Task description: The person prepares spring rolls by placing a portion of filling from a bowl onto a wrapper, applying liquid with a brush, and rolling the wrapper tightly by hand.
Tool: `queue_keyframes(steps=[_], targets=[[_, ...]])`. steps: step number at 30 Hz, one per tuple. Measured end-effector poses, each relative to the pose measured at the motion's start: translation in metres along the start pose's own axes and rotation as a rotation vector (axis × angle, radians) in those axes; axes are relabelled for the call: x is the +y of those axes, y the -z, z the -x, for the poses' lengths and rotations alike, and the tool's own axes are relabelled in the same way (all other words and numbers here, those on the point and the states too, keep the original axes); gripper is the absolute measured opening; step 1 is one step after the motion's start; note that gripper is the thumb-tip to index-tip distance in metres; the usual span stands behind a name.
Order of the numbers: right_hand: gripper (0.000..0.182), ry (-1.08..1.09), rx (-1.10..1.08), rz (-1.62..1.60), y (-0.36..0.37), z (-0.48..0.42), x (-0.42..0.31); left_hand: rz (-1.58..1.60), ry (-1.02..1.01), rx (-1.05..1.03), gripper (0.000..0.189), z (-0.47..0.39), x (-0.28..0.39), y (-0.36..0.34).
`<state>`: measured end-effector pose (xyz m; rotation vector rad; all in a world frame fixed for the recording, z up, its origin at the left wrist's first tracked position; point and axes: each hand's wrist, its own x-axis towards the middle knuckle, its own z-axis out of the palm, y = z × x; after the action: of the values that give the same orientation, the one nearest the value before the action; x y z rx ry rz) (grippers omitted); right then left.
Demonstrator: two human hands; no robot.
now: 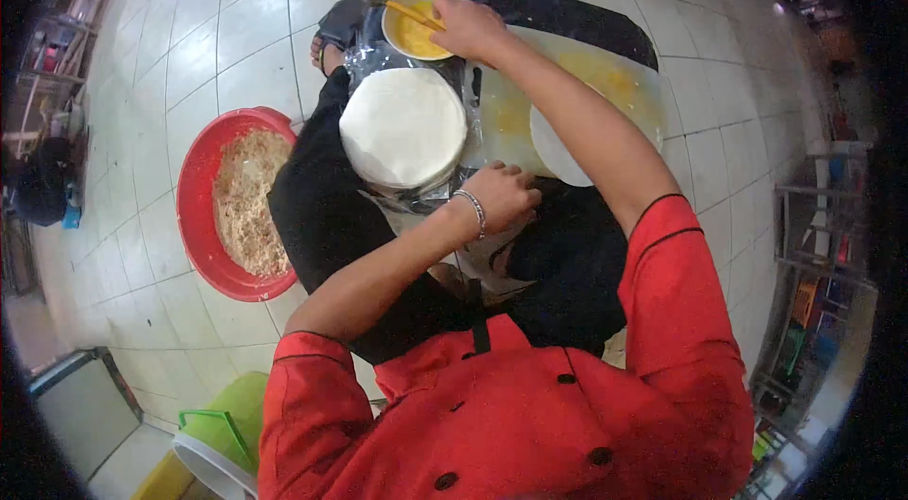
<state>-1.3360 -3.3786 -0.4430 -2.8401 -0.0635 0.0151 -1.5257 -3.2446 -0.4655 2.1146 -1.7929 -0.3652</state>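
Observation:
My right hand [468, 28] grips the yellow handle of a brush [415, 14] over a white bowl [389, 32] of yellow liquid that looks like beaten egg. The brush's far end is at the bowl's left rim. My left hand [502, 195], with a chain bracelet at the wrist, rests palm down near the front edge of a translucent board [507, 85] smeared with yellow; its fingers are bent and nothing shows in them. A stack of round white dough sheets [403, 127] lies on plastic left of the board. One round sheet [557, 145] lies on the board, partly under my right forearm.
A red plastic basin [195, 216] holding a crumbly filling stands on the tiled floor to the left. A green bucket [237, 408] lies tipped at lower left. Racks [823, 230] line the right side. A dark low surface [560, 3] bears the bowl and board.

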Motion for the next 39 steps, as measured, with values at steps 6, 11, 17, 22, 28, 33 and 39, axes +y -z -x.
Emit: queue_keyframes(steps=[6, 11, 17, 22, 28, 33, 39], targets=[[0.025, 0.017, 0.000, 0.192, 0.055, -0.002, -0.006, 0.057, 0.016, 0.125, 0.022, 0.011, -0.002, 0.013], [0.026, -0.007, -0.133, 0.336, 0.122, 0.024, 0.000, 0.080, -0.048, 0.166, 0.024, 0.006, 0.007, 0.024], [0.019, -0.034, -0.324, 0.413, 0.121, 0.030, -0.012, 0.108, -0.070, 0.163, 0.026, 0.012, 0.008, 0.017], [0.024, 0.040, -0.393, 0.304, 0.104, 0.023, 0.004, 0.086, -0.033, 0.130, 0.026, 0.015, 0.002, 0.014], [0.028, 0.081, -0.230, -0.068, 0.081, 0.039, 0.037, 0.092, 0.013, 0.127, 0.027, 0.013, -0.008, 0.015], [0.034, 0.086, -0.053, -0.372, 0.044, 0.063, 0.079, 0.151, 0.073, -0.023, 0.026, 0.006, -0.011, 0.023], [0.026, 0.094, 0.035, -0.424, 0.019, 0.087, 0.104, 0.058, 0.118, 0.103, 0.023, -0.013, -0.017, -0.020]])
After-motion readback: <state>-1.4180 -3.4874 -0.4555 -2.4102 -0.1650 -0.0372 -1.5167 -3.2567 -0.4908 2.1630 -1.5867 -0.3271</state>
